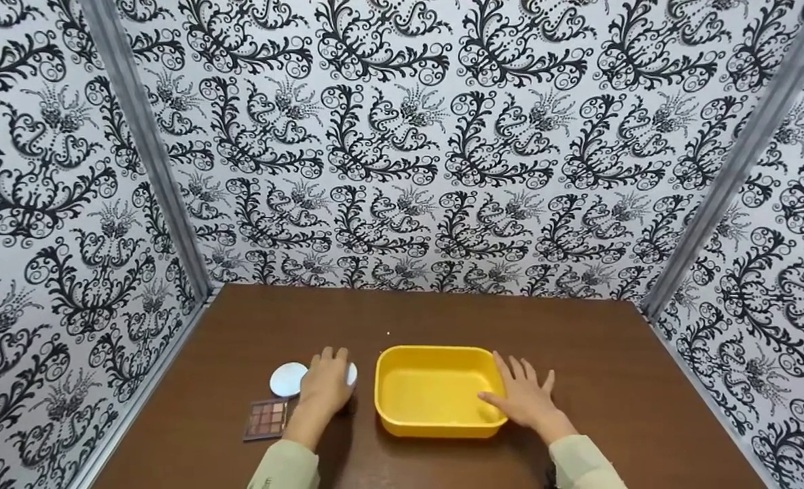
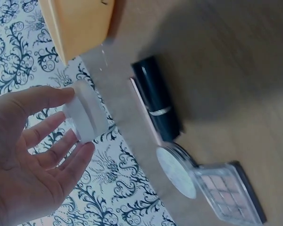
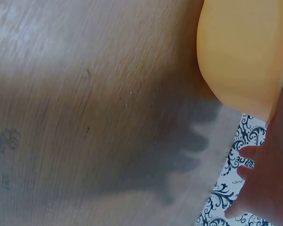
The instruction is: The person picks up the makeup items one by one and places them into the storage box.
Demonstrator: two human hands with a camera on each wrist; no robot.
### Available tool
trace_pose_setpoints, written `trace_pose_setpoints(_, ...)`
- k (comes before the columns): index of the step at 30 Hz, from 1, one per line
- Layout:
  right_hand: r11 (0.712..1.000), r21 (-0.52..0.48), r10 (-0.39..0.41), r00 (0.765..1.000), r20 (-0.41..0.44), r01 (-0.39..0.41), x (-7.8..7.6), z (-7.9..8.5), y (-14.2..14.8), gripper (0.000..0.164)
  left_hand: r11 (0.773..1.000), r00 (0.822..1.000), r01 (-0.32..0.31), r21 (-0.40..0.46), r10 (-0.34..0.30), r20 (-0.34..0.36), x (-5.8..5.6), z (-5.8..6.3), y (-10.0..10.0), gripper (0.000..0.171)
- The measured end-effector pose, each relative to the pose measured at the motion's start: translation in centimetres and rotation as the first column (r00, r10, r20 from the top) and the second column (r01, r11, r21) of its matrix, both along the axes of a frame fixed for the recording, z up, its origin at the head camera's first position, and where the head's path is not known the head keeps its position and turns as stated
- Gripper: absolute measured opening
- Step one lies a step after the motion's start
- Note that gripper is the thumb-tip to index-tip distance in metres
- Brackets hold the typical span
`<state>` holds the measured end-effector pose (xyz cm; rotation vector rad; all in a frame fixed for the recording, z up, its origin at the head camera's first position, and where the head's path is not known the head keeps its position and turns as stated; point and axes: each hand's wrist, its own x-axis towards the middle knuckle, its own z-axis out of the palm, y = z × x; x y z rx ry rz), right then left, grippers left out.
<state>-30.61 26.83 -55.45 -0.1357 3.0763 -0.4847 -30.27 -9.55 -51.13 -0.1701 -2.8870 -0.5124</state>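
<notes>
A small round white jar sits between the thumb and fingertips of my left hand, which is over the table left of the yellow bin. Beyond that hand in the left wrist view lie a black cylindrical cosmetic tube and a round white-topped compact. An eyeshadow palette is on the table beside the compact. My right hand is at the bin's right side, fingers spread outside it and thumb reaching over the rim. Nothing shows inside the bin.
The brown wooden table ends at a patterned back wall, with patterned side walls left and right. A slim pinkish item lies alongside the black tube.
</notes>
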Motion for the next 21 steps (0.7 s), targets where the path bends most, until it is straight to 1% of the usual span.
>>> trace_pose_setpoints(7, 1.000, 0.026, 0.000, 1.000, 0.004, 0.000, 0.1, 0.1, 0.0, 0.089, 1.000, 1.000, 0.015, 0.015, -0.015, -0.019, -0.8, 1.0, 2.5, 0.040)
trace_pose_setpoints(12, 0.999, 0.038, 0.008, 1.000, -0.027, -0.007, 0.0, 0.1, -0.1, 0.089, 0.999, 0.998, 0.041, 0.031, -0.039, -0.040, -1.5, 1.3, 4.4, 0.038)
trace_pose_setpoints(17, 0.998, 0.059, 0.022, 0.996, -0.086, -0.017, -0.2, -0.4, -0.1, 0.090, 0.998, 0.997, 0.062, 0.021, -0.062, -0.042, -1.8, 1.3, 6.4, 0.045)
trace_pose_setpoints(21, 0.998, 0.067, 0.022, 0.992, -0.120, -0.014, -0.1, -1.0, 0.1, 0.091, 0.996, 0.995, 0.091, 0.016, -0.090, -0.035, -1.7, 0.9, 8.1, 0.047)
